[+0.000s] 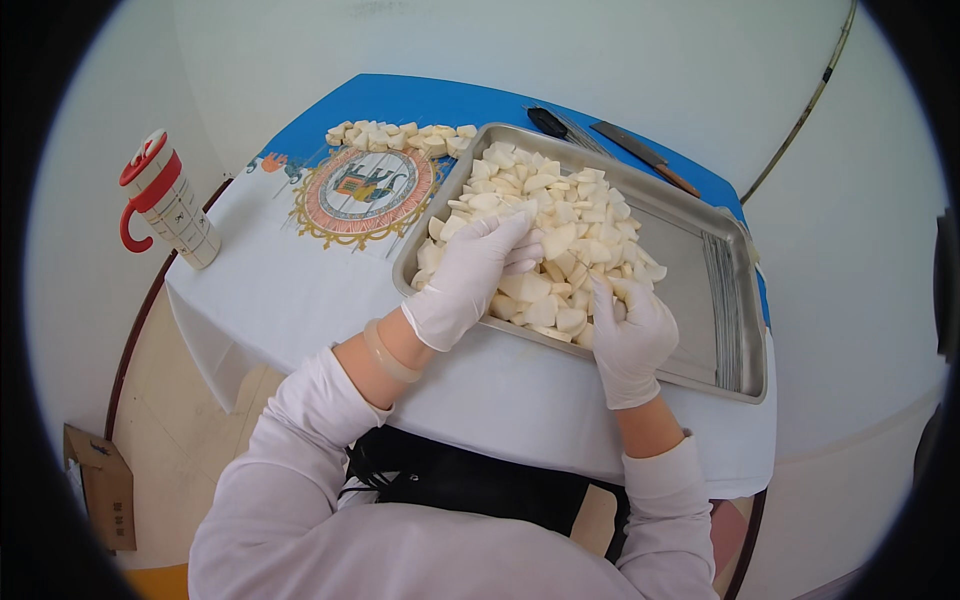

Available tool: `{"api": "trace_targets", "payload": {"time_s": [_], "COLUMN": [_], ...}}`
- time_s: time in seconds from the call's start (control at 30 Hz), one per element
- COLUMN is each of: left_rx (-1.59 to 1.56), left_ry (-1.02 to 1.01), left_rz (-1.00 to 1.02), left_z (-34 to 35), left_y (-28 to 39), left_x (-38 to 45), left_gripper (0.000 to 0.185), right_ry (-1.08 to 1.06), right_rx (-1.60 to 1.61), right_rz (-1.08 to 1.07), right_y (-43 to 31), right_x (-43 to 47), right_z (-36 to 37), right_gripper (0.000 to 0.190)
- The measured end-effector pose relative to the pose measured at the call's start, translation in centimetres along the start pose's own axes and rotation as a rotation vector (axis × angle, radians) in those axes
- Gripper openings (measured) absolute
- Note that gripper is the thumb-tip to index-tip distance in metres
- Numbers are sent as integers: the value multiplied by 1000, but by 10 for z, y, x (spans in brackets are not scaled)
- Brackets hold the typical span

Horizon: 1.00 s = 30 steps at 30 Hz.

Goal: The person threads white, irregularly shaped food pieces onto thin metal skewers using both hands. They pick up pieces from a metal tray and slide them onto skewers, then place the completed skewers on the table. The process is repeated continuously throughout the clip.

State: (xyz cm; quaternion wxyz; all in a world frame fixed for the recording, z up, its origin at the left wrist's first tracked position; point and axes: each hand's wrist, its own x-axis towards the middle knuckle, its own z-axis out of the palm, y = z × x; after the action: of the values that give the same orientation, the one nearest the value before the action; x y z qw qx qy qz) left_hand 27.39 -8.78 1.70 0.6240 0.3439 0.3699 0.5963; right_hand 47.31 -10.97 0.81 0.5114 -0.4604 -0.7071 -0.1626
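Observation:
My left hand [480, 266], in a white glove, is over the near left part of a metal tray [652, 217]. Its thumb and fingers pinch a pale vegetable piece [529, 208]. My right hand [634, 322], also gloved, is at the tray's near edge with its fingers curled together. A thin metal skewer [586, 262] seems to run from its fingertips towards the left hand, though it is hard to make out. Beneath both hands lies a heap of cut white vegetable pieces [559, 187], filling the tray's left part. A bundle of metal skewers [721, 315] lies along its right end.
Left of the tray, skewers with vegetable chunks [397, 139] lie on the tablecloth [300, 300]. Behind it are a knife [637, 150], a black-handled tool [547, 122] and more thin skewers [585, 139]. A red-lidded tumbler [172, 202] stands at the left edge; a cardboard box [105, 487] is on the floor.

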Motion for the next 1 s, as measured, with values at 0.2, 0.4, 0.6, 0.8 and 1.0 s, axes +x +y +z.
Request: {"api": "trace_targets", "payload": {"time_s": [0.2, 0.4, 0.6, 0.8, 1.0], "left_rx": [-78, -109, -132, -139, -78], "left_ry": [-20, -37, -36, -23, -51], "left_rz": [-13, -30, -50, -43, -32], "left_z": [-1, -6, -4, 4, 3], "left_y": [-4, -7, -8, -3, -9], "left_x": [3, 8, 10, 4, 4], "left_gripper": [30, 32, 24, 26, 22], "right_ry": [23, 23, 8, 23, 9], "right_rx": [-3, 0, -25, -37, -15], "right_rz": [-28, -15, -10, -2, -8], "right_y": [-1, -2, -2, -1, 0], "right_x": [0, 0, -1, -3, -4], "right_z": [0, 1, 1, 5, 8], "right_gripper": [17, 19, 19, 19, 18]}}
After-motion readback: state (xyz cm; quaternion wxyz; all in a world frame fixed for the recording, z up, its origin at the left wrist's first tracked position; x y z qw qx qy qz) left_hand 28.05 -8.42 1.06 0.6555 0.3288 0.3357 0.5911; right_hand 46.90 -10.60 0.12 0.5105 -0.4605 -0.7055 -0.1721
